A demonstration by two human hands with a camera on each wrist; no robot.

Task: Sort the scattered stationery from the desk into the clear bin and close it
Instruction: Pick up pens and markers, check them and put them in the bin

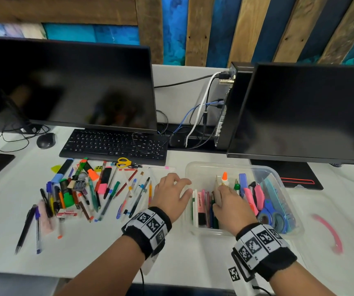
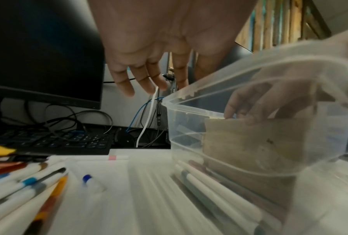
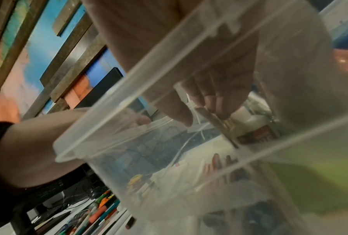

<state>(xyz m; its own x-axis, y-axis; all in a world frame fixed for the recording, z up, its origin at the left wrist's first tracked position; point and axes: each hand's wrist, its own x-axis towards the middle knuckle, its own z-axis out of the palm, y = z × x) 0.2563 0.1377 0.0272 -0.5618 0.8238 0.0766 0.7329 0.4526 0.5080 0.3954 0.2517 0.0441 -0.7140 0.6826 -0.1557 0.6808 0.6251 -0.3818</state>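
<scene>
while most pens (image 1: 99,193) wait on bench (image 1: 90,242), right hand (image 1: 231,201) pinching card (image 2: 249,139) upright in bin (image 1: 278,174) as divider; left hand (image 1: 171,195) released, hovering beside.

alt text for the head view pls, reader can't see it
Right hand reaches into an open clear bin partly filled with stationery, fingers on a brown divider. Left hand, fingers spread, holds nothing beside the bin. Scattered pens and markers remain on the desk.
</scene>
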